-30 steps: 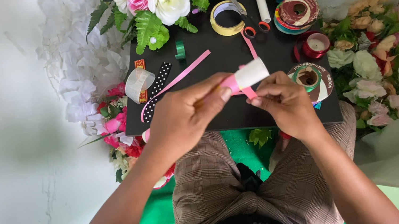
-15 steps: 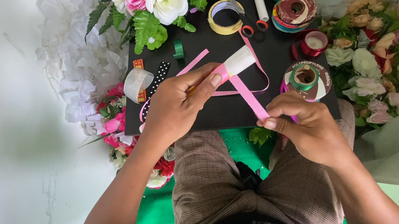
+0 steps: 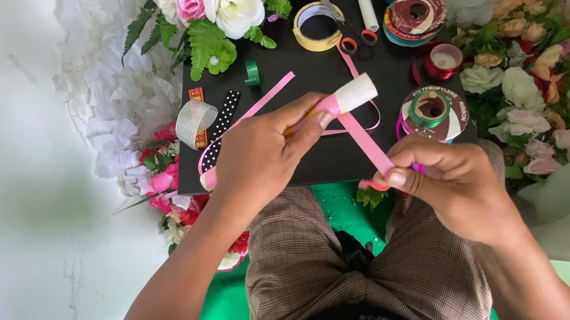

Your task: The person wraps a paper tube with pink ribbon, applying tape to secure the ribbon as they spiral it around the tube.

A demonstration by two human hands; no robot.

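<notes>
Pinching a small white paper roll (image 3: 353,93) in left hand (image 3: 261,158) fingers above the black counter's (image 3: 316,159) near edge, right hand (image 3: 454,182) fingers pull flat pink ribbon (image 3: 367,144) taut; looks like uneven tension could slip the wrap loose.

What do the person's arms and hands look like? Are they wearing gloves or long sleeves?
No gloves and no long sleeves. The left hand and right hand are both bare, with short, plain fingernails. Both forearms are bare too. I can see no rings, watch or bracelets.
</notes>
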